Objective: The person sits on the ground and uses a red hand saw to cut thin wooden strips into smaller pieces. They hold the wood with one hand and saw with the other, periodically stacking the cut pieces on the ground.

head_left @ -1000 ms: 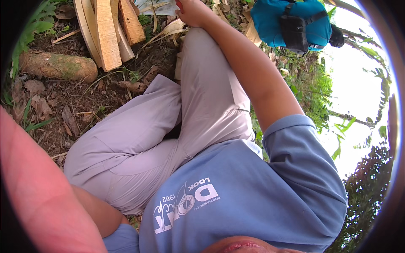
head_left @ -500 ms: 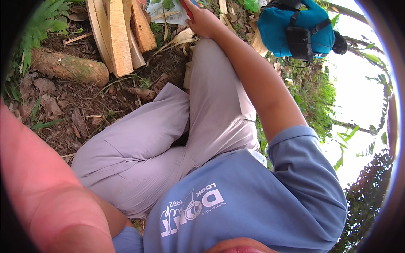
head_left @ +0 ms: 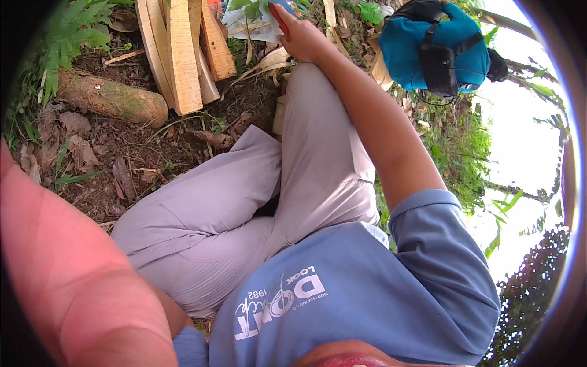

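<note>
My left hand (head_left: 85, 263) looms very large and blurred at the left edge, right by the camera. Its palm side shows, while the fingers lie outside the picture. My right arm stretches forward to the top, with the wrist by my bent knee (head_left: 306, 76). There my right hand (head_left: 306, 41) is closed on a slim red handle-like object (head_left: 280, 19); the far end of it reaches the top edge, so its kind is unclear. Just left of that hand lies a whitish printed sheet (head_left: 260, 32) with green leaves (head_left: 252, 9) over it.
Several split wood pieces (head_left: 184, 67) lean at upper left, beside a mossy log (head_left: 113, 98) on soil with dry leaves. A teal bag (head_left: 403, 52) with black straps is at upper right. Green plants (head_left: 73, 37) grow at the far left.
The whole view has shifted slightly, so the wood, log and bag appear a little lower and further right. My right hand keeps hold of the red object.
</note>
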{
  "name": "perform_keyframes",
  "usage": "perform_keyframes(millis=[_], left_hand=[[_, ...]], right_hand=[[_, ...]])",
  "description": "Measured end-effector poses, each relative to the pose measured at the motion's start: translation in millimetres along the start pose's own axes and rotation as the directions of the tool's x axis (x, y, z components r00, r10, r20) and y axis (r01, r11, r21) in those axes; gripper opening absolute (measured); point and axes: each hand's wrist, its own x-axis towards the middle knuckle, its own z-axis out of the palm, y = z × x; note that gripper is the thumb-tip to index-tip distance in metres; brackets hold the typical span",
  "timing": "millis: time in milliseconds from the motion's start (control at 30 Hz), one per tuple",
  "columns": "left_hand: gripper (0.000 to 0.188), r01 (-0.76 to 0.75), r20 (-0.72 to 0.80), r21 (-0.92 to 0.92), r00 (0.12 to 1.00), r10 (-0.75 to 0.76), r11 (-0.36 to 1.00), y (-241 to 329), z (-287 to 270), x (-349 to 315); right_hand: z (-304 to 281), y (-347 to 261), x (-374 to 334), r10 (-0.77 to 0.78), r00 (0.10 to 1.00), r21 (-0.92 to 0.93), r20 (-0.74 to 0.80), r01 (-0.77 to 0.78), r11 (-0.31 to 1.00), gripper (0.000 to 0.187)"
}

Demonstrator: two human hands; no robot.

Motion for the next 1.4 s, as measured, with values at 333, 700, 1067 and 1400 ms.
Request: perform_keyframes(millis=[333,700,1067,1400], left_hand=[[0.063,0.068,0.005,0.114,0.998,-0.069,0.991,-14.4,14.8,12.6],[0.042,0.273,0.528,0.727,0.363,-0.767,0.630,-46.1,91.1,-46.0],[0.037,0.291,0.466,0.748,0.408,-0.785,0.596,-88.5,93.0,-37.4],[0.037,0.140,0.425,0.815,0.515,-0.744,0.562,-105.7,109.5,-49.4]], right_hand=[[-7.9,-7.7,-4.2,0.035,0.998,0.015,0.054,-0.036,0.999,0.089],[-12.4,-13.9,3.3,0.027,0.995,0.005,0.099,-0.028,1.000,0.093],[-9.9,-12.0,1.5,0.014,0.997,0.003,0.073,-0.014,1.000,0.094],[-14.9,-15.9,0.4,0.028,0.996,0.043,0.088,-0.031,0.999,0.094]])
